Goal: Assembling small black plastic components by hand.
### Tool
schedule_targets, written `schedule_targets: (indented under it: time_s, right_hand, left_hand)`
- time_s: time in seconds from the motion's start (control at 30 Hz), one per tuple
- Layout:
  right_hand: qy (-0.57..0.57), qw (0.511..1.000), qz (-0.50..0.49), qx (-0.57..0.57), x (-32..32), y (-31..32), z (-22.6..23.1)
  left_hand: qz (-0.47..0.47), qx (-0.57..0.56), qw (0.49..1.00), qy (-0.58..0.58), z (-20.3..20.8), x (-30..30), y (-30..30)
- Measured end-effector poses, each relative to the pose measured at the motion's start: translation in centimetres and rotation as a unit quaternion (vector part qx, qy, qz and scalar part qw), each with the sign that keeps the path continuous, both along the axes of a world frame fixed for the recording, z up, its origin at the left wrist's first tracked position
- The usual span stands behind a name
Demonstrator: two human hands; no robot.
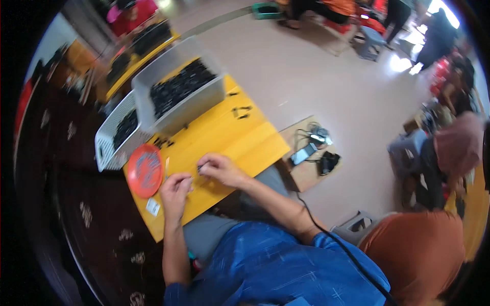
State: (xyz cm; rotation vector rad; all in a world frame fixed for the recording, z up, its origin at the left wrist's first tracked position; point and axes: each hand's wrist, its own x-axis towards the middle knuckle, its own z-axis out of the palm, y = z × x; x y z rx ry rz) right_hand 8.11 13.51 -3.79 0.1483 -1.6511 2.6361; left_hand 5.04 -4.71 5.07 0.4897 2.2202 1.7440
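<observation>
Over the yellow table (pixel 240 137) my two hands are close together but apart. My right hand (pixel 222 170) is closed, with a small dark piece (pixel 200 167) pinched at its fingertips. The fingers of my left hand (pixel 176 193) are pressed together; what they hold, if anything, is too small to make out. Left of it lies an orange-red round plate (pixel 133 171) with many small greyish bits on it. Several loose black pieces (pixel 162 142) are on the table beyond the plate, and a few more (pixel 242 112) lie toward the far right corner.
A translucent bin (pixel 217 92) and a white perforated basket (pixel 103 148), both holding black pieces, stand at the table's far side. A small white packet (pixel 152 206) lies near the left edge. Right of the table, a low wooden stand (pixel 301 176) carries a phone and cables. People sit around.
</observation>
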Motion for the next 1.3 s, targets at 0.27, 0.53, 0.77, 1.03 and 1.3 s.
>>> schedule_targets:
  time_s: [0.27,0.53,0.77,1.03,1.3]
  right_hand:
    - [-0.037,0.996,0.008,-0.086,1.4,2.5,0.5]
    - [-0.035,0.996,0.02,-0.077,1.2,1.8,1.4]
    - [-0.034,0.996,0.026,-0.079,1.2,2.1,0.9]
    - [-0.047,0.99,0.001,-0.136,0.8,3.0,-0.8]
    - [-0.052,0.984,0.039,-0.168,0.8,3.5,-1.4]
  left_hand:
    - [-0.022,0.042,0.999,0.018,-1.5,-0.8,2.7]
    - [-0.025,0.03,0.998,0.043,-1.1,-0.6,2.8]
    - [-0.031,0.007,0.995,0.096,-1.3,-0.5,3.6]
    - [-0.069,-0.042,0.954,0.29,-1.4,-0.7,5.7]
    - [0.007,-0.202,0.922,0.329,-5.9,-8.9,6.9]
